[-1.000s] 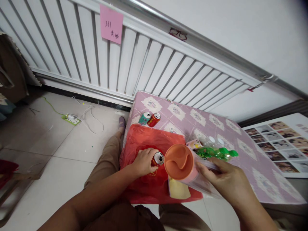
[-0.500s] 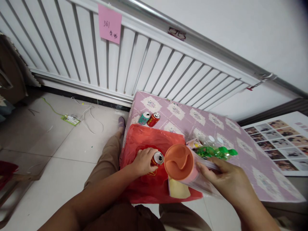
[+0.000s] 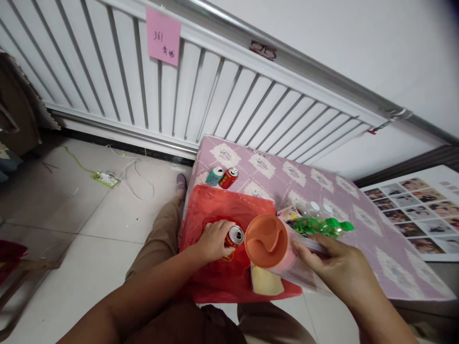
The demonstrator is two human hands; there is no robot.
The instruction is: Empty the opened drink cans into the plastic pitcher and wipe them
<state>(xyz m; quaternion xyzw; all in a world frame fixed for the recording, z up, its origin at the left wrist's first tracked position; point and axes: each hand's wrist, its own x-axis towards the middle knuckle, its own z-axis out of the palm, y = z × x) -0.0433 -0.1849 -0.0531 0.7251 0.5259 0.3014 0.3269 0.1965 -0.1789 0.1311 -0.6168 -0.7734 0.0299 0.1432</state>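
Note:
My left hand (image 3: 214, 241) is wrapped round a dark red drink can (image 3: 235, 235) with an opened silver top. It stands over a red plastic bag or sheet (image 3: 247, 203) spread on the table. My right hand (image 3: 335, 265) grips the handle of a clear plastic pitcher (image 3: 267, 241) with an orange lid. The pitcher is tilted, its lid end pointing left, close beside the can. Whether anything flows from it I cannot tell. Partly under the pitcher lies a yellow folded cloth or paper (image 3: 267, 282).
Behind the red sheet stand a teal can (image 3: 214, 177) and a red can (image 3: 228, 178). Several green-capped and clear bottles (image 3: 321, 225) lie on the flower-patterned tablecloth (image 3: 263, 165). A white radiator (image 3: 201, 91) runs along the wall. A power strip (image 3: 104, 178) with cables is on the floor.

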